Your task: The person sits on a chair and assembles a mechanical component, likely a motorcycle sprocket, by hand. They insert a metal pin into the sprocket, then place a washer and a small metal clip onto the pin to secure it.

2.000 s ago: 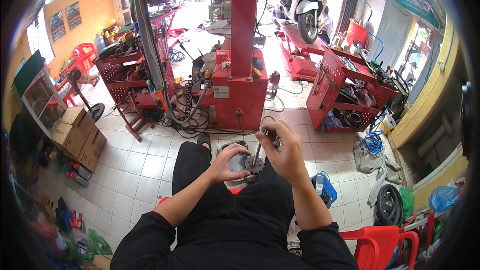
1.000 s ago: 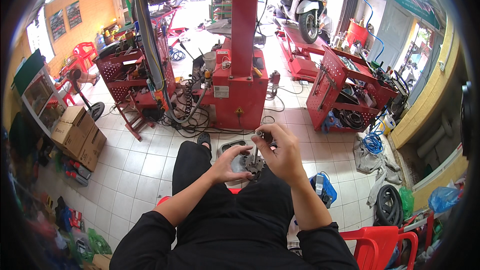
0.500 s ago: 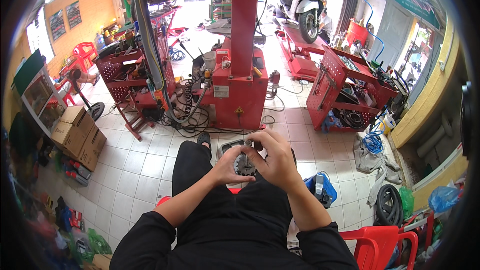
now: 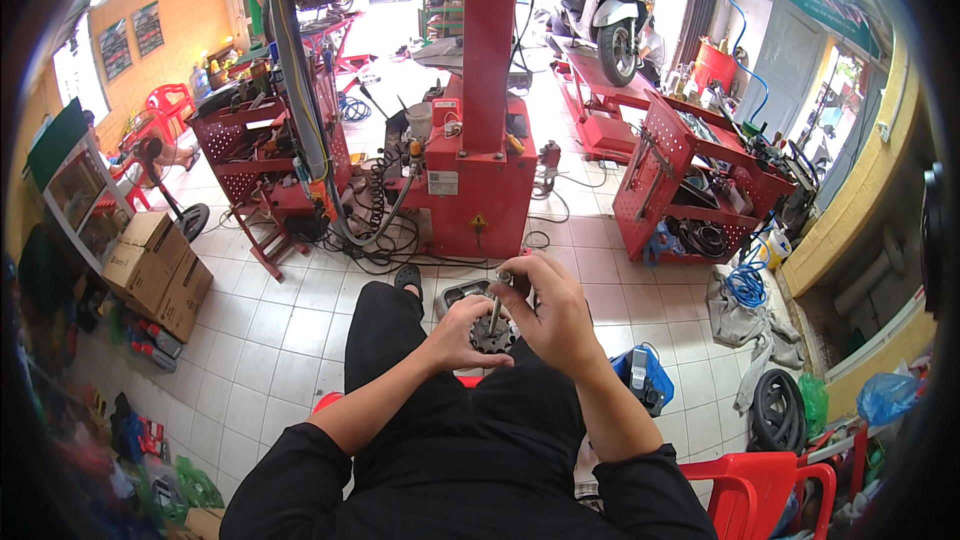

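Note:
My left hand [image 4: 458, 337] is closed around the side of a round, dark metal part [image 4: 489, 338] with a notched rim, held above my lap. In my right hand [image 4: 553, 306], thumb and fingers pinch a slim metal rod [image 4: 496, 312] near its thicker, rounded upper end. The rod slants down to the face of the round part. My fingers hide some of both, so I cannot tell whether the rod's tip sits inside the part. Just beyond my hands, a grey metal tray [image 4: 452, 297] rests on the floor, partly covered.
A red machine with a tall post [image 4: 480, 205] stands ahead, with cables at its base. Red tool carts [image 4: 640, 190] flank it. Cardboard boxes [image 4: 158, 275] stand at left. On the right are a blue container [image 4: 655, 375], a black tyre [image 4: 778, 410] and a red chair [image 4: 745, 485].
My right hand has shifted slightly to the right and up, tilting the rod's upper end right. More of the rod now shows. My left hand keeps its grip on the round part.

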Demonstrator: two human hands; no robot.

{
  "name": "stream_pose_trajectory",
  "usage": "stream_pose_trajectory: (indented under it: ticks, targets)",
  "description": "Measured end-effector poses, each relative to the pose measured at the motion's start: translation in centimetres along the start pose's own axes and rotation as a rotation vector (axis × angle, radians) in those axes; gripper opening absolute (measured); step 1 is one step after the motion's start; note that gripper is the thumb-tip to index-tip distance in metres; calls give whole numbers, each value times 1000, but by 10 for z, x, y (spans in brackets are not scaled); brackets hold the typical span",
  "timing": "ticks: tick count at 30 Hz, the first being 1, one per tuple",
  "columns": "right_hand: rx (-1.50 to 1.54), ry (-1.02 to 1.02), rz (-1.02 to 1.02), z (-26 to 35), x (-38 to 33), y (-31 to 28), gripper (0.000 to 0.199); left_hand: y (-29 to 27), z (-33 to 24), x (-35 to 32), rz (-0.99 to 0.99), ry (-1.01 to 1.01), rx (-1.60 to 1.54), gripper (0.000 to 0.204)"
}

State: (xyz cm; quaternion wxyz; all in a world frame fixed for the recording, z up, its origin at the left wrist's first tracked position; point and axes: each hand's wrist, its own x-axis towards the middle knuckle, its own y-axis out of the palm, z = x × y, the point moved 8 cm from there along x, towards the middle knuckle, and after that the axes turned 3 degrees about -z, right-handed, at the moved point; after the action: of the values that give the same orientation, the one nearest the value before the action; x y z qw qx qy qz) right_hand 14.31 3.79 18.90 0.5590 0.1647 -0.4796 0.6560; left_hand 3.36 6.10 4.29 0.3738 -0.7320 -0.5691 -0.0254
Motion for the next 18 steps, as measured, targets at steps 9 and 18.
stream_pose_trajectory:
  ticks: [9,18]
  targets:
    - [20,109,-79,-9,5,-12,12,1,15,-4,1,-6,-103,69]
    - [26,130,-121,-15,3,-16,15,-2,12,-1,-10,41,-108,64]
